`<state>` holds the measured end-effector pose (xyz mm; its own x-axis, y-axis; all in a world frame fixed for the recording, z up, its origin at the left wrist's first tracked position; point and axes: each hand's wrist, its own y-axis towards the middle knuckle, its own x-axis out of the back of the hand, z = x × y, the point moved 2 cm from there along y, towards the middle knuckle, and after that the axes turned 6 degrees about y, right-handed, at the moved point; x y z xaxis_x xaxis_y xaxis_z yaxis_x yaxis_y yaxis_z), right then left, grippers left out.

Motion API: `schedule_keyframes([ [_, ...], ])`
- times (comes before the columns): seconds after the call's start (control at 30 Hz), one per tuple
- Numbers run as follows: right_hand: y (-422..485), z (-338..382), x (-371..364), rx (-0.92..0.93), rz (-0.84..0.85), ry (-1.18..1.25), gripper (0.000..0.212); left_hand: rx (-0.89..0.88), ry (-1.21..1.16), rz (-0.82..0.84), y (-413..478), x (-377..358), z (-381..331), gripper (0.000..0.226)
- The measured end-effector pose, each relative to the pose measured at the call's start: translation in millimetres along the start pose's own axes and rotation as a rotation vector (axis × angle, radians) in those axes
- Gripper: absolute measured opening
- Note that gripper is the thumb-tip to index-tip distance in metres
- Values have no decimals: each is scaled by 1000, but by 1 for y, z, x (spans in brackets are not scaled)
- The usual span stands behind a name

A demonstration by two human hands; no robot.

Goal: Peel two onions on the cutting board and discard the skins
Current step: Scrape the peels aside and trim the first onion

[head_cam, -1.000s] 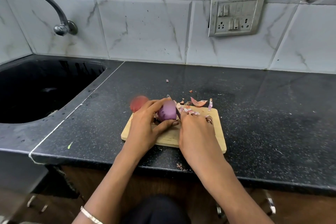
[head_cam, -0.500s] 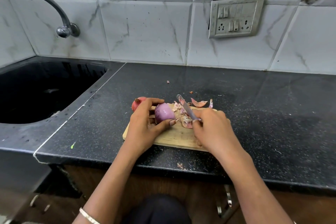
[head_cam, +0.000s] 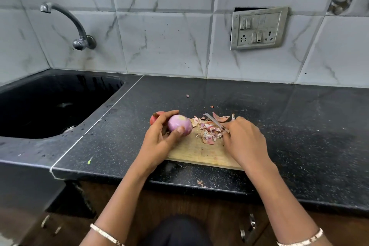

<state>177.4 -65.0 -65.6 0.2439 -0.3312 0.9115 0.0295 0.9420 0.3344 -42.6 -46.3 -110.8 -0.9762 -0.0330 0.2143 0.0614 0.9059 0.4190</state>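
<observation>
A wooden cutting board [head_cam: 196, 153] lies on the black counter near its front edge. My left hand [head_cam: 159, 140] grips a peeled, pale purple onion [head_cam: 179, 124] over the board's left end. Behind that hand sits a second onion [head_cam: 156, 117] with its red skin on, mostly hidden. My right hand [head_cam: 244, 140] holds a small knife [head_cam: 214, 122], blade pointing up and left over a pile of onion skins [head_cam: 209, 133] on the board.
More skin scraps [head_cam: 220, 118] lie on the black counter [head_cam: 289, 126] behind the board, and a few crumbs [head_cam: 200, 182] at the front edge. A black sink [head_cam: 50, 106] with a tap [head_cam: 79, 40] is on the left. A wall socket plate [head_cam: 258, 28] is behind.
My right hand has drawn away to the right with the knife, uncovering the skins. My left hand has turned the peeled onion so that its cut top shows.
</observation>
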Motion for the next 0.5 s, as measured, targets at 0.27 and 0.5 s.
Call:
schedule_keyframes([
  [0.27,7,25,5,103,-100,807,36,282,-440,-35,11,-22,-10,56],
  [0.5,-1,56,-17,136,119,1174,46,377,-597,-64,21,-37,-21,61],
])
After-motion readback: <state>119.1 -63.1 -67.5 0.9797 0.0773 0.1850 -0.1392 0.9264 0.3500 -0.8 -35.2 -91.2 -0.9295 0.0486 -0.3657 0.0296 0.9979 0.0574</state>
